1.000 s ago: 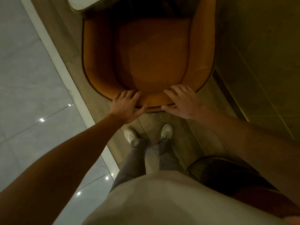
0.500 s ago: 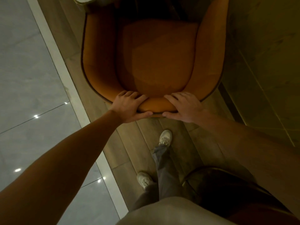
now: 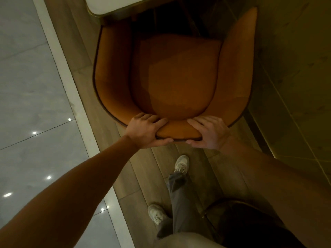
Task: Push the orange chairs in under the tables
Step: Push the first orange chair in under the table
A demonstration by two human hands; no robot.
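Head cam, looking down. Orange chair (image 3: 180, 81) sits on wood-plank floor (image 3: 146, 169), seat facing away from person, front end at the bench (image 3: 114, 5) edge at top of frame; front of seat in shadow, can't tell how far under it is. Both hands on top rim of chair back. Left hand (image 3: 146, 130) closed round the rim, fingers curled over onto inner side, thumb under outer edge. Right hand (image 3: 209, 132) same grip w/ fingers a bit more spread, thumb under. Hands near each other, strip of rim between them. Both arms stretched out. Feet in white shoes (image 3: 181, 164) staggered on floor behind chair, grey trousers. Grey tile floor (image 3: 26, 90) at left, pale border strip between tile & wood. Dark round thing bottom right, unclear.
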